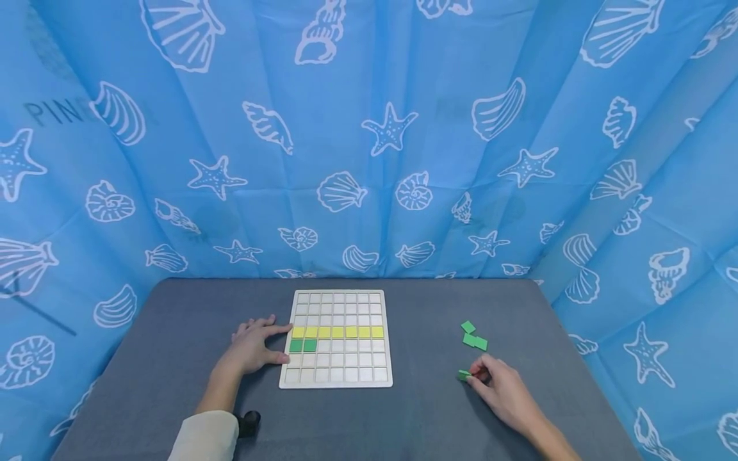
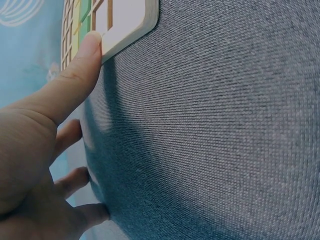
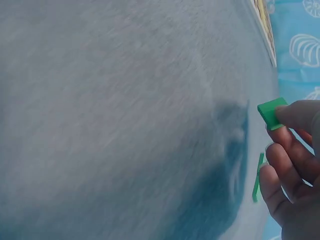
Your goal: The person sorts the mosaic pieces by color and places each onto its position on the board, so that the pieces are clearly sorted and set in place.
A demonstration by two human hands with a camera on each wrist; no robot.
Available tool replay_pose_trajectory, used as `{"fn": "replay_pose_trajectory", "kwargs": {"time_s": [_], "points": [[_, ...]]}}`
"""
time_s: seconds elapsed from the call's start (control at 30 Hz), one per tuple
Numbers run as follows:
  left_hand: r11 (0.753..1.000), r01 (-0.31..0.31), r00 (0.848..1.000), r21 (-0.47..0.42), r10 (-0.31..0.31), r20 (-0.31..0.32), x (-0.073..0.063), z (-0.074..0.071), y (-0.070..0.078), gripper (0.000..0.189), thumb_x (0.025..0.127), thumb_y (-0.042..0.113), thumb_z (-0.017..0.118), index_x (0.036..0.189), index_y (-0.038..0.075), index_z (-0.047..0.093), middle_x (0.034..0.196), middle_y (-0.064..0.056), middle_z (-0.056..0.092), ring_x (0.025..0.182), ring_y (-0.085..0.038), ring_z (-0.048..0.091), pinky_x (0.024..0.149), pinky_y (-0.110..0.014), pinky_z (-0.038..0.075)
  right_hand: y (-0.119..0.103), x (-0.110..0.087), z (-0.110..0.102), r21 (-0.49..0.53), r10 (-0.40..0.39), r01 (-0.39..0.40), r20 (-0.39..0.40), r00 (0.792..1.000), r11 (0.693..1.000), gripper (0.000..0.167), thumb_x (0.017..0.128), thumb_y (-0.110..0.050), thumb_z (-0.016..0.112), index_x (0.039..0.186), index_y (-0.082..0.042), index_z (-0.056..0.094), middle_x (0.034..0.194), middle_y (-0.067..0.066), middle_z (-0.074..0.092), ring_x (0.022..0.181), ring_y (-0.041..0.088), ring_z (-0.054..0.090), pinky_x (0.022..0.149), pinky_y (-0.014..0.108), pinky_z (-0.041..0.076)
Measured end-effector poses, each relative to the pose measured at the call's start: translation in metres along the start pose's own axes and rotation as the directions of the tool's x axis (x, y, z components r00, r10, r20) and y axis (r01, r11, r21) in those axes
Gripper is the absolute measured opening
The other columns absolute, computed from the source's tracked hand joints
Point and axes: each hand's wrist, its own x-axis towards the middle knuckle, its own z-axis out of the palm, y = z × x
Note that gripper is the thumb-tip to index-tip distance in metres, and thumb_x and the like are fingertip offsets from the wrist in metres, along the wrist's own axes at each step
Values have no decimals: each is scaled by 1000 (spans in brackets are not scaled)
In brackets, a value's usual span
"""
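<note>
A white gridded board [image 1: 336, 385] lies flat on the table. Several yellow square tiles [image 1: 337, 332] fill one row, and two green tiles [image 1: 296, 346] sit at the left end of the row below. My left hand [image 1: 254, 349] touches the board's left edge, thumb and index finger spread apart; in the left wrist view the thumb [image 2: 72, 82] rests on the rim. Off to the right of the board, my right hand [image 1: 503, 392] pinches a green square tile [image 3: 270, 112] between thumb and fingers, held above the tabletop.
Loose green tiles [image 1: 480, 343] lie on the grey table [image 1: 426, 410] just beyond my right hand. A blue curtain [image 1: 392, 224] printed with white shells and starfish hangs behind and beside the table. A black object [image 1: 250, 424] is at my left wrist.
</note>
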Motion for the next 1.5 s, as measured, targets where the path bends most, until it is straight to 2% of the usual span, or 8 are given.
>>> {"fn": "replay_pose_trajectory", "kwargs": {"time_s": [0.33, 0.67, 1.0, 1.23, 1.37, 1.5], "points": [[1000, 2, 1000, -7, -2, 2, -1, -1, 0, 79, 76, 43, 87, 147, 29, 57, 165, -20, 33, 151, -60, 14, 113, -82, 14, -22, 18, 13, 61, -85, 85, -3, 996, 995, 14, 93, -13, 74, 107, -15, 73, 89, -8, 65, 76, -2, 55, 68, 23, 50], [1000, 9, 1000, -10, -9, 6, -1, 0, 0, 79, 75, 43, 88, 147, 29, 57, 166, -20, 33, 151, -60, 14, 113, -82, 13, -42, 30, 32, 87, -112, 112, -12, 994, 990, 12, 92, -15, 76, 102, -23, 74, 86, -13, 66, 76, -3, 57, 68, 21, 50], [1000, 17, 1000, -2, -17, 3, 1, 0, 0, 79, 76, 42, 87, 147, 30, 56, 166, -19, 32, 151, -59, 14, 114, -81, 13, -61, 44, 46, 181, -108, 119, -70, 992, 976, 10, 91, -12, 77, 95, -19, 72, 84, -8, 71, 75, 1, 63, 67, 21, 53], [1000, 21, 1000, 8, -21, 3, 1, -1, 1, 79, 76, 43, 88, 147, 29, 56, 166, -20, 33, 151, -59, 14, 114, -81, 13, -70, 51, 59, 224, -115, 135, -99, 988, 965, 12, 90, -13, 79, 93, -21, 72, 84, -9, 68, 71, 1, 59, 64, 20, 50], [1000, 21, 1000, 9, -21, 1, 2, -1, 1, 79, 76, 41, 88, 147, 29, 57, 165, -20, 33, 151, -59, 15, 114, -81, 14, -78, 53, 65, 241, -152, 180, -130, 980, 954, 11, 89, -12, 79, 94, -20, 73, 85, -9, 66, 73, 3, 58, 66, 20, 50], [1000, 15, 1000, 2, -15, 1, 1, -1, 1, 79, 76, 42, 88, 147, 28, 57, 165, -21, 33, 151, -59, 15, 114, -81, 14, -89, 56, 71, 272, -164, 192, -124, 979, 943, 8, 90, -12, 78, 96, -18, 75, 84, -8, 66, 72, 3, 56, 63, 20, 48]]}}
